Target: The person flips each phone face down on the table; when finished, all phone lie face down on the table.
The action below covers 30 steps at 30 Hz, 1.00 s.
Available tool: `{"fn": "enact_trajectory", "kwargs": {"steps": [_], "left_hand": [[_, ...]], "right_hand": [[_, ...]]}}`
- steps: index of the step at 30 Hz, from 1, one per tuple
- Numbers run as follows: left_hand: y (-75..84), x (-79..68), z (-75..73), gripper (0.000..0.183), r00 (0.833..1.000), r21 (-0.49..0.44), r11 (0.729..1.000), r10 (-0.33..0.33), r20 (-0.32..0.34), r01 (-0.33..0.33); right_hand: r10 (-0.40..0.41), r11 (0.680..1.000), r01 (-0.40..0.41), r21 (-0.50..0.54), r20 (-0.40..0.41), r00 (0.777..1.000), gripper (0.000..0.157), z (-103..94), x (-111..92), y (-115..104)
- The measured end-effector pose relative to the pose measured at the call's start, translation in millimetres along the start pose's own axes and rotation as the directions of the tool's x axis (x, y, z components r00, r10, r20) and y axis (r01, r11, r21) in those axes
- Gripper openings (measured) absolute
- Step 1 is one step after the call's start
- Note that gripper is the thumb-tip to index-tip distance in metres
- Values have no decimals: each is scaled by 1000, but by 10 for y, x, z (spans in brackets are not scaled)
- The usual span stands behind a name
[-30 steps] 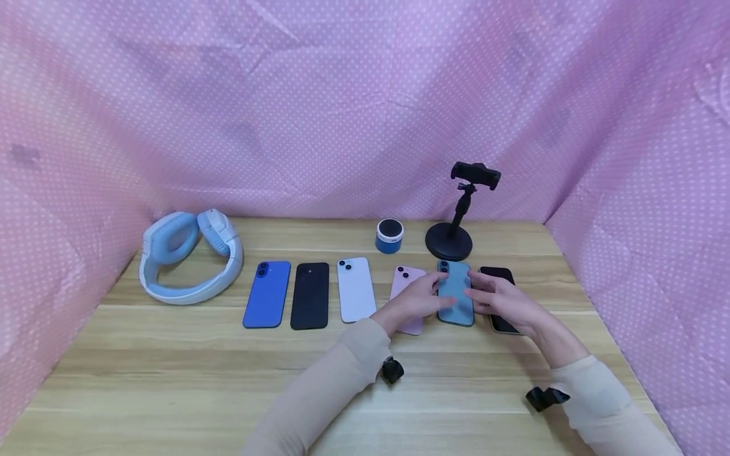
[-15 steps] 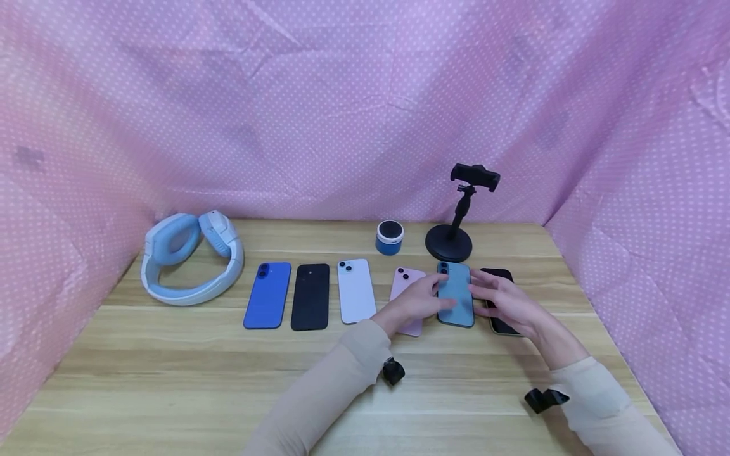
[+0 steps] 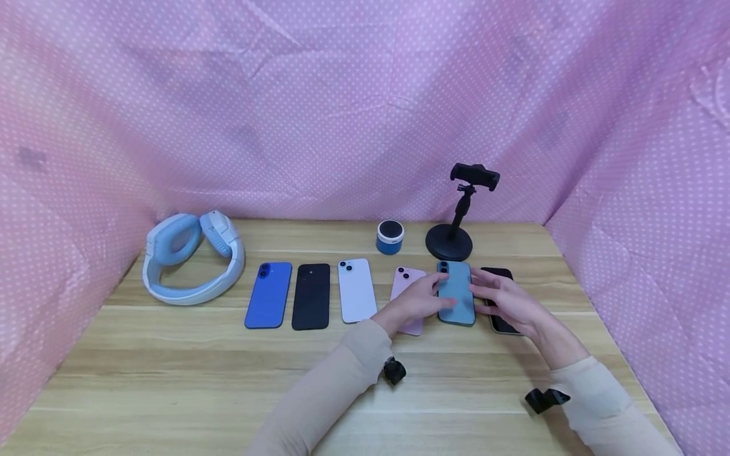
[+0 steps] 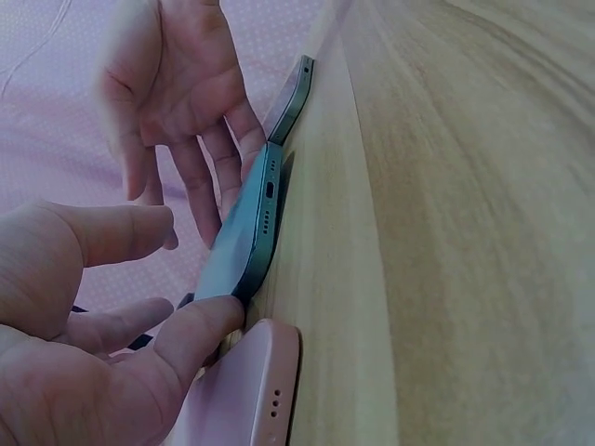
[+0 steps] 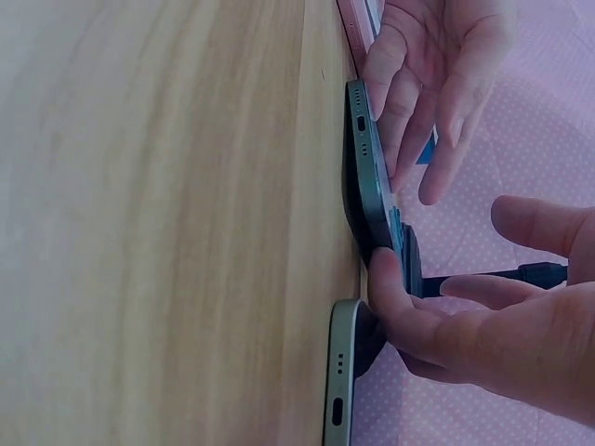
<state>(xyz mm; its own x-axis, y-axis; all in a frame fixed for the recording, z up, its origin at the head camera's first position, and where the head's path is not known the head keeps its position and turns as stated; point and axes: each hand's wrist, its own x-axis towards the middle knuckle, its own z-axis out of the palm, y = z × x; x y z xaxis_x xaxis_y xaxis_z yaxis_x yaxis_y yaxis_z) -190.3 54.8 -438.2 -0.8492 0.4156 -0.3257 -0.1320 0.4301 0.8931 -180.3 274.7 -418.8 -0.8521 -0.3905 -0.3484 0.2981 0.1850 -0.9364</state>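
Observation:
A teal phone (image 3: 461, 285) lies back up on the wooden table, its cameras at the far end. On its left side is my left hand (image 3: 419, 299), with fingers fairly straight; one fingertip (image 4: 223, 316) touches the phone's edge. My right hand (image 3: 509, 303) stands at the opposite edge, where a fingertip (image 5: 386, 269) meets the phone's side. Neither hand curls round it. Partly under my left hand is a pink phone (image 3: 403, 278), and a dark phone (image 3: 502, 273) is partly covered by my right hand.
To the left, a white phone (image 3: 356, 291), a black phone (image 3: 310, 297) and a blue phone (image 3: 268, 296) continue the row. Behind stand a black phone stand (image 3: 449, 242) and a small blue speaker (image 3: 390, 240). Light blue headphones (image 3: 194, 294) lie far left. Pink dotted cloth (image 3: 353, 126) surrounds the table.
My right fingertips have shifted very slightly right, towards the teal phone's edge. The left hand and the row of phones stay where they were.

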Motion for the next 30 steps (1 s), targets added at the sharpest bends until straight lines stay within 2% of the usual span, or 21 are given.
{"fn": "enact_trajectory", "kwargs": {"steps": [7, 14, 19, 24, 30], "left_hand": [[-25, 13, -20, 65, 1000, -19, 1000, 6, 14, -6], [-54, 30, -30, 65, 1000, -58, 998, 14, 25, -13], [-69, 36, -30, 65, 999, -77, 997, 21, 24, -19], [-80, 30, -40, 66, 999, -91, 995, 31, 30, -29], [-109, 37, -45, 65, 998, -136, 990, 40, 56, -32]], "right_hand": [[-21, 999, 22, 25, -19, 1000, 73, -16, -12, 42], [9, 998, -6, 69, -47, 999, 77, 16, -1, 10], [-19, 994, 26, 105, -72, 997, 79, 39, 3, -7], [-52, 985, 55, 162, -25, 998, 79, 51, 41, 10], [-32, 979, 26, 202, 24, 999, 76, 70, 68, 15]]}}
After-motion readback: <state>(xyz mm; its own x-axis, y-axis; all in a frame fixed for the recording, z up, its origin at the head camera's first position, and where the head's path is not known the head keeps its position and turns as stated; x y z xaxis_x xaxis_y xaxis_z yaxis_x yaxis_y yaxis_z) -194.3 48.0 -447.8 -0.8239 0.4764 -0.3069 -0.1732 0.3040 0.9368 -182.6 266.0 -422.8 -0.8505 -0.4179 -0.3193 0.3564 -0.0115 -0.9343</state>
